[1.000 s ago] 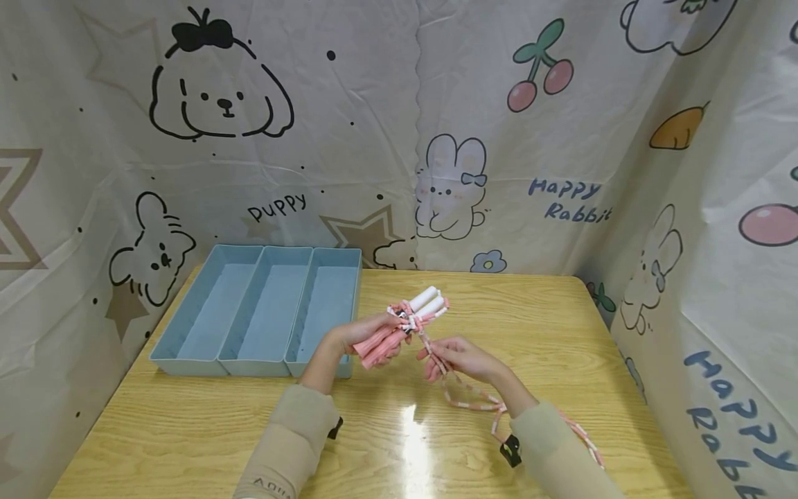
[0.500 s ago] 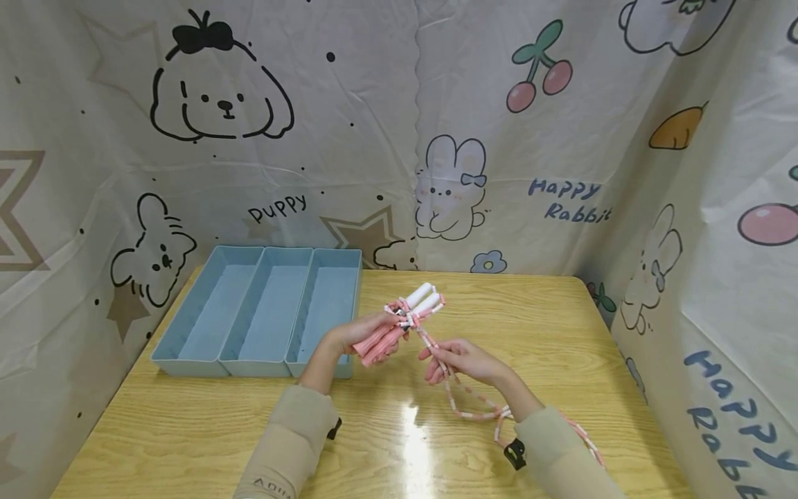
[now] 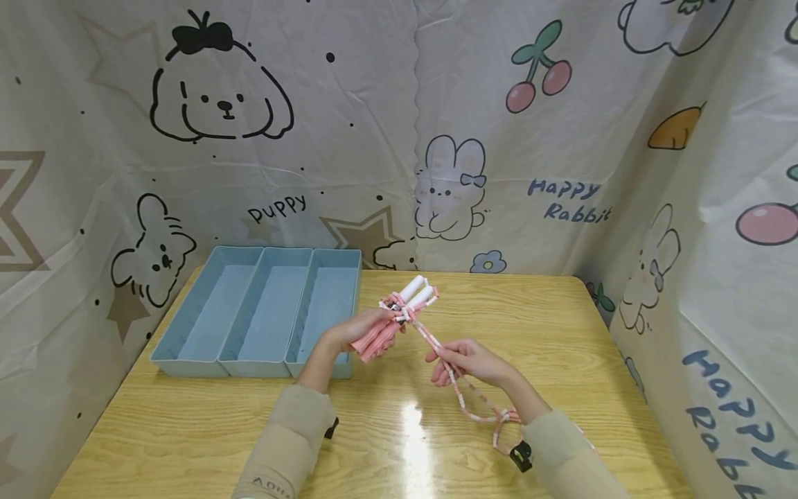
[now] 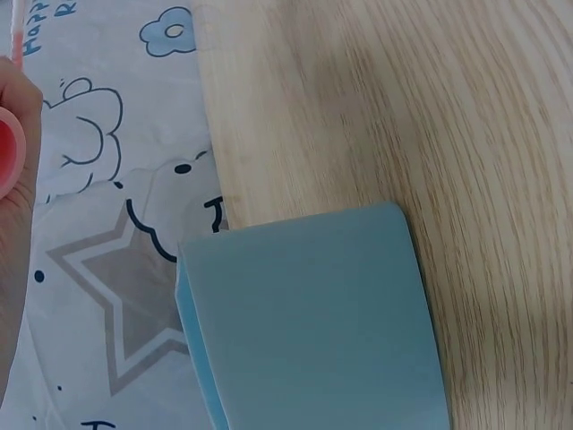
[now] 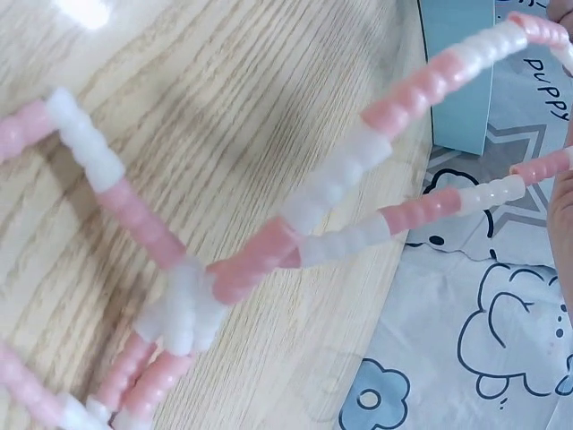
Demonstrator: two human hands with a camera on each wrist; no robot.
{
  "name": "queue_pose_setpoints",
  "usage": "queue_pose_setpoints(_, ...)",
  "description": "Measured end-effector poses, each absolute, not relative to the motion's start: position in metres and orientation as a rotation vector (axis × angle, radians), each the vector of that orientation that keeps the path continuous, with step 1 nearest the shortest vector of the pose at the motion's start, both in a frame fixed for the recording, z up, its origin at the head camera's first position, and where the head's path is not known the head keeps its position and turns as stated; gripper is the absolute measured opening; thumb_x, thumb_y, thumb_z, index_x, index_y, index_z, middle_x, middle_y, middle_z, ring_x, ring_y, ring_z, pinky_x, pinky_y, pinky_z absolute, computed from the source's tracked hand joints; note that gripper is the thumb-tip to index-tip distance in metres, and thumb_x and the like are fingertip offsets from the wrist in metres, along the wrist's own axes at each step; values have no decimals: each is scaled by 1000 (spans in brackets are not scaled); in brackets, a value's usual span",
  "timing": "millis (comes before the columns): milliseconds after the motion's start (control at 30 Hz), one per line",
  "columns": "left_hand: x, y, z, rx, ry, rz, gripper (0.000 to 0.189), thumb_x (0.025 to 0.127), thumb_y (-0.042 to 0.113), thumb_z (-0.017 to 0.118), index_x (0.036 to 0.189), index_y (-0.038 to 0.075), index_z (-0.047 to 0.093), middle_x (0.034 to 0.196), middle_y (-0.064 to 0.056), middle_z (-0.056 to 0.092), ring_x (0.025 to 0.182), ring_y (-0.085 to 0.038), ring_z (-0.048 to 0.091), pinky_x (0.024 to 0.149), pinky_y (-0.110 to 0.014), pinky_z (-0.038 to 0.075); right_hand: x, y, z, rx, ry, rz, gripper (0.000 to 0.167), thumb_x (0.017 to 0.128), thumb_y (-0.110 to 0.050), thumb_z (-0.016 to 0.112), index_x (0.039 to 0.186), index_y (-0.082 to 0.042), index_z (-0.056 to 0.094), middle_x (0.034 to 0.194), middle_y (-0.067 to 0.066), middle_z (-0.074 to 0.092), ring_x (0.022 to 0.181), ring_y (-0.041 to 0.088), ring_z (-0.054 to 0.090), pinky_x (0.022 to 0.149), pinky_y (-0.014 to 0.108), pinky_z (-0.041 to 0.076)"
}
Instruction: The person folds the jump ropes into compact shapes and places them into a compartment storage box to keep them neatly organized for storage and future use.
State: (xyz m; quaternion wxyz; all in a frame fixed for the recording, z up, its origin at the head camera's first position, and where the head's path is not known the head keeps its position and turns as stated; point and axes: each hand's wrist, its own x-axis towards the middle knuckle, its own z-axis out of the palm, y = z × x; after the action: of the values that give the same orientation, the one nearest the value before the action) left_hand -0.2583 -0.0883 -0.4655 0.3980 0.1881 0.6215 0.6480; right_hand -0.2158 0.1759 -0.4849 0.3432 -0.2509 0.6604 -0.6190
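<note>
My left hand (image 3: 368, 329) grips both handles of a pink-and-white beaded jump rope, held together over the table. Their pink grips (image 3: 376, 341) point down toward me; the white ends (image 3: 416, 291) point up and away, with rope wound around the middle. From the windings, a straight length of rope (image 3: 427, 335) runs to my right hand (image 3: 470, 360), which pinches it between thumb and fingers. Below that hand the rope hangs in loops to a crossing of white beads (image 5: 183, 309). A hollow pink handle end (image 4: 9, 152) shows at the left wrist view's edge.
Three light blue bins (image 3: 255, 367) stand side by side at the left of the wooden table (image 3: 206, 443). A printed cloth (image 3: 361, 138) hangs behind the table and along its sides. Dark straps (image 3: 520, 456) sit by the sleeve cuffs.
The right hand has moved slightly right along with the rope, and the left hand slightly left and up with the handles. The stretch of rope between them has become longer and straighter.
</note>
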Motion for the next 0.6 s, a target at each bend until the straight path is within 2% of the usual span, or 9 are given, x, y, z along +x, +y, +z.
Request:
queue_pose_setpoints(200, -259, -90, -468, 458, 1568, 1673, 36, 95, 32, 27, 99, 2, 46, 62, -1, 49, 46, -9, 46, 44, -22, 42, -213, 180, -485, -640, 1713, -1575, 42, 98, -24, 40, 109, 14, 53, 80, 9, 67, 68, 13, 66, 66, 40, 54)
queue_pose_setpoints(333, -259, -92, -468, 451, 1574, 1684, 34, 95, 32, 28, 96, 4, 46, 62, -1, 49, 45, -9, 46, 44, -22, 41, -211, 182, -483, -669, 1744, -1558, 40, 99, -23, 39, 106, 13, 54, 78, 8, 67, 65, 11, 65, 61, 33, 55)
queue_pose_setpoints(433, -258, -91, -468, 447, 1595, 1672, 37, 95, 33, 30, 100, 0, 46, 62, -1, 50, 45, -8, 46, 44, -22, 42, -210, 181, -478, -707, 1759, -1555, 37, 98, -21, 40, 104, 13, 55, 76, 9, 66, 63, 11, 63, 56, 26, 53)
queue_pose_setpoints(600, -257, -89, -470, 424, 1647, 1624, 42, 95, 33, 31, 105, -5, 47, 61, -2, 51, 43, -9, 47, 42, -23, 42, -209, 177, -466, -759, 1773, -1506, 35, 98, -19, 41, 102, 11, 57, 74, 13, 65, 59, 10, 61, 53, 23, 52)
